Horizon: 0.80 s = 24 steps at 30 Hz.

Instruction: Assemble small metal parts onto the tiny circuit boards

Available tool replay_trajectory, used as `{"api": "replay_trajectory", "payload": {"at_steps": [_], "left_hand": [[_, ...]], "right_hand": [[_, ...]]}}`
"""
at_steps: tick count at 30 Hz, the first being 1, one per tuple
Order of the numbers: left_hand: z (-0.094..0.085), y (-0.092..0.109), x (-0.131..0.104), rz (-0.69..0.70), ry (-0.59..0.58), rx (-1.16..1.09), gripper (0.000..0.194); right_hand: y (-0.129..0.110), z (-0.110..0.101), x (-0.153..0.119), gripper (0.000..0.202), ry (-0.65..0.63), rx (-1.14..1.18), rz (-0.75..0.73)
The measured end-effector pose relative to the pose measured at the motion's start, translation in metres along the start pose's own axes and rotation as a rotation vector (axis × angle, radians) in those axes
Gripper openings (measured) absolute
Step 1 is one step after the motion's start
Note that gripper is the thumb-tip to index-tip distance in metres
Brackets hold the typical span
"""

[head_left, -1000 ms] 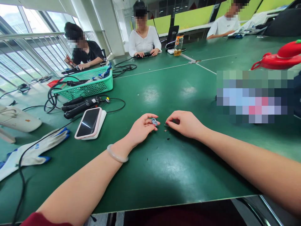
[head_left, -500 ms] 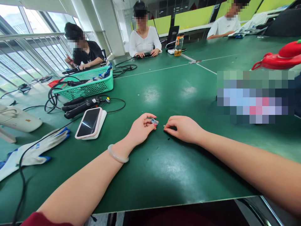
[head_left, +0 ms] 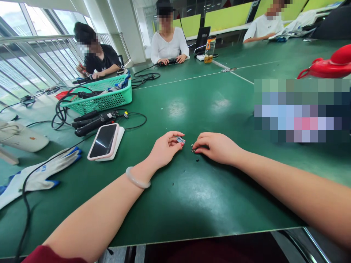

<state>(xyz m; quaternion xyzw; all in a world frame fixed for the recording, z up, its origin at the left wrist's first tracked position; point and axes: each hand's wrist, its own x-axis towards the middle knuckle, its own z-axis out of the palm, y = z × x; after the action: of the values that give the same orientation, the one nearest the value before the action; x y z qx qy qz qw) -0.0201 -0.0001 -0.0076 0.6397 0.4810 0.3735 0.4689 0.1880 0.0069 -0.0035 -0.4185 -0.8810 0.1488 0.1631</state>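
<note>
My left hand (head_left: 169, 146) is closed in a pinch on a small silvery-blue piece that looks like a circuit board (head_left: 180, 140). A pale bracelet (head_left: 137, 179) circles that wrist. A short gap to the right, my right hand (head_left: 211, 146) has its thumb and fingertips together at a tiny light-and-dark piece (head_left: 192, 147). Whether that piece is gripped or lies on the table under the fingertips is hard to make out. A small black bit (head_left: 197, 160) lies on the green table (head_left: 189, 215) just below the right fingertips.
At left are a phone (head_left: 105, 140), black corded tools (head_left: 94, 123), a green basket (head_left: 101, 100) and a white-blue glove (head_left: 41, 170). A bottle (head_left: 210, 49) stands far back. A red object (head_left: 326, 67) and a blurred patch are at right. Several people sit across the table.
My right hand's thumb and fingers have shifted slightly and their tips look a little farther apart. The left hand keeps its pinch. The camera view has tilted slightly.
</note>
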Motion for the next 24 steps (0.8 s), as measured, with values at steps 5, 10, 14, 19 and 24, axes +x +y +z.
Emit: {"api": "replay_trajectory", "payload": {"at_steps": [5,10,14,19,24], "left_hand": [[0.0,0.0,-0.001,-0.01,0.005,0.024,0.031],[0.0,0.003,-0.002,0.01,0.032,0.157,0.027],[-0.001,0.009,-0.005,0.028,0.075,0.378,0.025],[-0.001,0.013,-0.009,0.037,0.072,0.497,0.024],[0.002,0.013,-0.01,0.059,0.044,0.515,0.023]], "right_hand": [[0.003,0.003,0.002,0.011,0.005,-0.015,-0.006],[0.004,0.005,0.003,0.016,0.018,-0.111,-0.064],[0.003,0.007,0.004,0.02,0.025,-0.195,-0.106],[0.003,0.007,0.005,0.019,0.026,-0.246,-0.12],[-0.001,0.008,0.005,0.017,0.022,-0.267,-0.099]]}}
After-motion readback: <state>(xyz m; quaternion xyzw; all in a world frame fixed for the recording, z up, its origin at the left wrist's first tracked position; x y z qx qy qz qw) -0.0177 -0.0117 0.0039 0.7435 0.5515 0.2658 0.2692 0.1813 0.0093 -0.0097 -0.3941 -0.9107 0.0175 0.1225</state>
